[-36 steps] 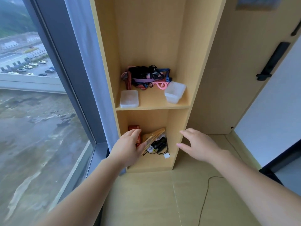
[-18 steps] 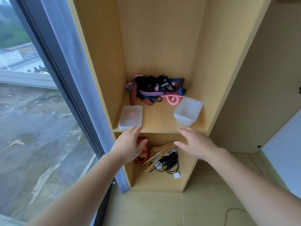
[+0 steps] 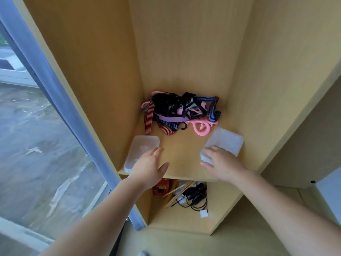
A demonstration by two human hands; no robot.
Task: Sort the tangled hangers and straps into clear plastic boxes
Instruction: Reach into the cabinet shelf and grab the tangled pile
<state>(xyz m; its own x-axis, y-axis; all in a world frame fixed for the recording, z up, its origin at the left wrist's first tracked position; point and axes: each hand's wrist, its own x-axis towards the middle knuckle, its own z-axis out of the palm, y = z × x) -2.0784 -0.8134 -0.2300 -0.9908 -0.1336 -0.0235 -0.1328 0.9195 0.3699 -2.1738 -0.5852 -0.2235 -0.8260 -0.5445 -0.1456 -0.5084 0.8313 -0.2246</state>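
Upper shelf [image 3: 182, 152]: tangle of straps and hangers [image 3: 180, 113] at back, unsorted; left box [image 3: 145, 145] and right box [image 3: 227, 140] at front. Left hand [image 3: 147, 168], fingers spread, over left box; right hand [image 3: 224, 166], fingers loose, touching right box. Step judged: positioning boxes; next, teasing one strap free.

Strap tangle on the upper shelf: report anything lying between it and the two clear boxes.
Nothing visible. Only bare shelf separates the strap tangle from the left clear box and the right clear box. The left hand and right hand are at the boxes' near ends, not in that gap.
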